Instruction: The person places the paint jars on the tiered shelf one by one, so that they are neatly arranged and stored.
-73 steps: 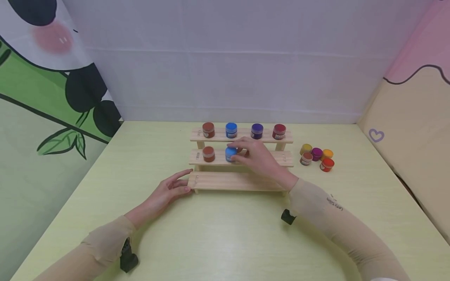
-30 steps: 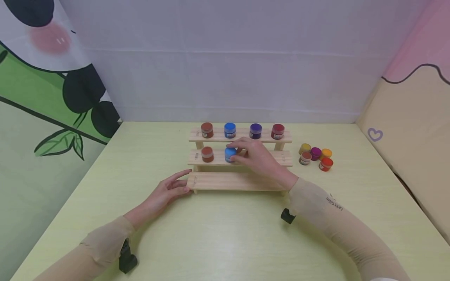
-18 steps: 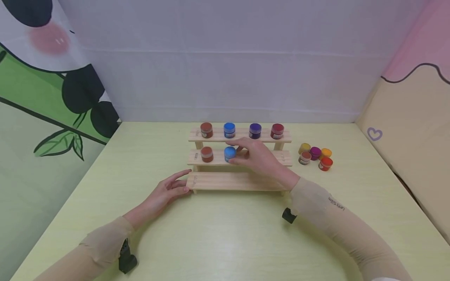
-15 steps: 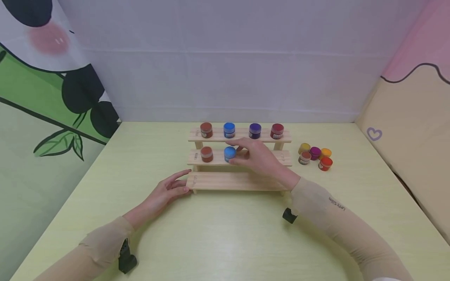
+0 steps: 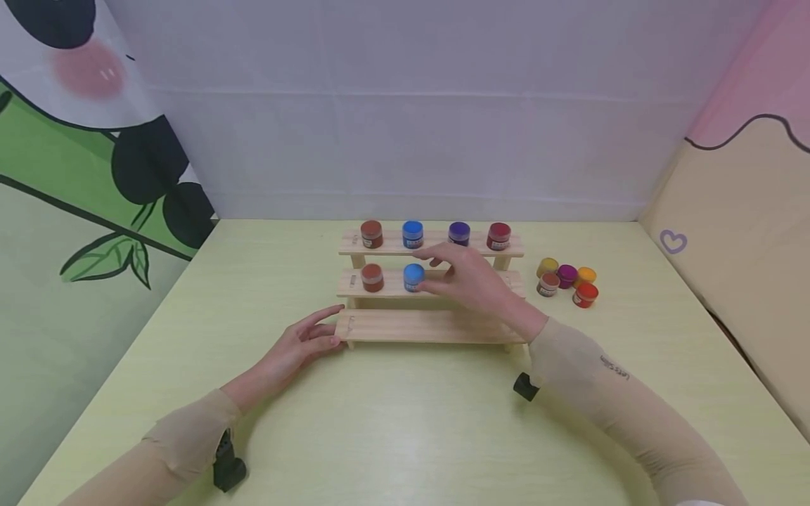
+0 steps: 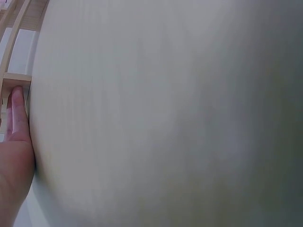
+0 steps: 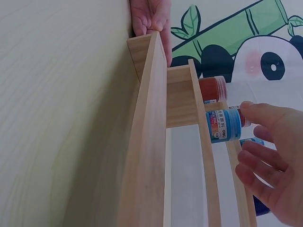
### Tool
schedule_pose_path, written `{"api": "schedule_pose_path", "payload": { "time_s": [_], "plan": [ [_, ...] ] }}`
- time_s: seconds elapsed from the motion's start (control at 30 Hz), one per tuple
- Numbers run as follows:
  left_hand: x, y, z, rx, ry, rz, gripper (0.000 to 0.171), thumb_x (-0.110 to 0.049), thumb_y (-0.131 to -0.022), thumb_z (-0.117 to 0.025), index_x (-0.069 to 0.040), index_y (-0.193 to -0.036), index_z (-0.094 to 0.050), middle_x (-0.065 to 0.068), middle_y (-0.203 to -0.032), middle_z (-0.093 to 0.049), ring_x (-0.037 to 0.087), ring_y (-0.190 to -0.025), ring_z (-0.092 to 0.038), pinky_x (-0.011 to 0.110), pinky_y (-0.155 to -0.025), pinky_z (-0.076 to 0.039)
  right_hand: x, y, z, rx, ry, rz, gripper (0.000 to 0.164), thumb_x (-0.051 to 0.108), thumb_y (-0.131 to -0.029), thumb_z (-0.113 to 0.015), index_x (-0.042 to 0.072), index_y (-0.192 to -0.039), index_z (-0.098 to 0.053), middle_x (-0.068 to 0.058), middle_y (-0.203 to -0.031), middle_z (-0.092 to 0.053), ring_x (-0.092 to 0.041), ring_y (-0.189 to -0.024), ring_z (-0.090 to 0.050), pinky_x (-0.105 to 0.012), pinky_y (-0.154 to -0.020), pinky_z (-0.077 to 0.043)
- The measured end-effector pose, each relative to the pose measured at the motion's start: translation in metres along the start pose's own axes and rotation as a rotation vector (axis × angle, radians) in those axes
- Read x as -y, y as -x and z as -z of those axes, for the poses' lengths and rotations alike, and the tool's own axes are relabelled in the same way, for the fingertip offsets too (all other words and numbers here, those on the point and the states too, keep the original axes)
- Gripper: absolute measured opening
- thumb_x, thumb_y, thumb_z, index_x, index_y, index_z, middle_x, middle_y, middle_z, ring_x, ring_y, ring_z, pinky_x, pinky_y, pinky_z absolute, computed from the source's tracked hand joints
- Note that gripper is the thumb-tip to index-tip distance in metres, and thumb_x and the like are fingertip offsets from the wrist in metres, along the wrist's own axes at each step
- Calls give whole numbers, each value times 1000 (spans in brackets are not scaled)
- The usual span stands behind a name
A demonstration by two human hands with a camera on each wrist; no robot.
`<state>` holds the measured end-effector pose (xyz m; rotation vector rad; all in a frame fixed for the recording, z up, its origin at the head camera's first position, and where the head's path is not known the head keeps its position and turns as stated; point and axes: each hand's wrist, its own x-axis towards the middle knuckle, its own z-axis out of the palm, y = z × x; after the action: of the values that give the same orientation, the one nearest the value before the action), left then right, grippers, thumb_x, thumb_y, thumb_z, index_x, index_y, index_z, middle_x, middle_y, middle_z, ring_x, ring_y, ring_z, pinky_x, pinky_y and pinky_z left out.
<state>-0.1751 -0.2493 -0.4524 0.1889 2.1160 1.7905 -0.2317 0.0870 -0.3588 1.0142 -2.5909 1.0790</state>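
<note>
On the middle step of a three-tier wooden stand [image 5: 430, 327], a blue-lidded paint jar [image 5: 414, 275] stands upright beside a brown paint jar [image 5: 373, 278]. My right hand [image 5: 473, 281] is just right of the blue jar, thumb and fingers spread apart and holding nothing. In the right wrist view, the thumb tip overlaps the blue jar's [image 7: 220, 126] lid end. My left hand [image 5: 304, 348] touches the left end of the bottom step. Seen from the left wrist, its straight fingers [image 6: 19, 111] reach the wooden end piece [image 6: 18, 79].
Along the top step stand jars in brown [image 5: 372, 235], blue [image 5: 413, 235], dark purple [image 5: 459, 233] and dark red [image 5: 498, 237]. Right of the stand, several more jars cluster on the table, including a purple one [image 5: 567, 275] and a red one [image 5: 586, 295]. A pale cloth backdrop [image 5: 405, 154] rises behind.
My right hand pinched the blue jar on the middle step earlier; its fingers have since parted and moved slightly right and up. The jar stays in place. My left hand has kept its spot.
</note>
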Motion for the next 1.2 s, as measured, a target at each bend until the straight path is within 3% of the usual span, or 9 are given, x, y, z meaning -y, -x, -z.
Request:
{"api": "schedule_pose_path", "payload": {
  "time_s": [0.23,0.63,0.87,1.0,1.2],
  "plan": [
    [2,-2,0,-7,12,17,65,-25,-97,-64,-24,-154,-34,16,-142,-55,6,-114,-64,19,-95,-52,-3,3,9,-42,61,20,46,21,-84,-79,15,-128,-65,-4,-124,-70,-21,-105,-64,-32,-79,-59],
    [2,-3,0,-4,2,17,66,-27,-96,-64,-24,-155,-33,18,-145,-53,5,-115,-64,18,-96,-52,-8,17,30,-159,53,114,43,16,-84,-80,8,-124,-67,-10,-117,-71,-27,-102,-68,-38,-74,-59],
    [2,-3,1,-8,20,6,64,-23,-97,-64,-23,-154,-34,17,-142,-55,6,-113,-64,19,-96,-52,-13,28,44,-246,101,129,40,13,-81,-82,7,-119,-70,-9,-111,-74,-25,-97,-69,-32,-72,-58],
    [2,-3,1,-8,19,11,64,-24,-97,-64,-24,-154,-35,18,-144,-54,5,-114,-64,18,-96,-52,-17,37,51,-286,75,123,39,10,-80,-82,7,-117,-70,-7,-108,-74,-24,-94,-69,-26,-72,-58],
    [3,-3,0,-4,6,15,65,-26,-97,-64,-25,-154,-33,20,-147,-51,6,-115,-64,18,-96,-51,-23,49,64,-358,41,139,38,5,-79,-82,9,-115,-71,-7,-106,-73,-8,-90,-65,-18,-73,-54]
  ]
}}
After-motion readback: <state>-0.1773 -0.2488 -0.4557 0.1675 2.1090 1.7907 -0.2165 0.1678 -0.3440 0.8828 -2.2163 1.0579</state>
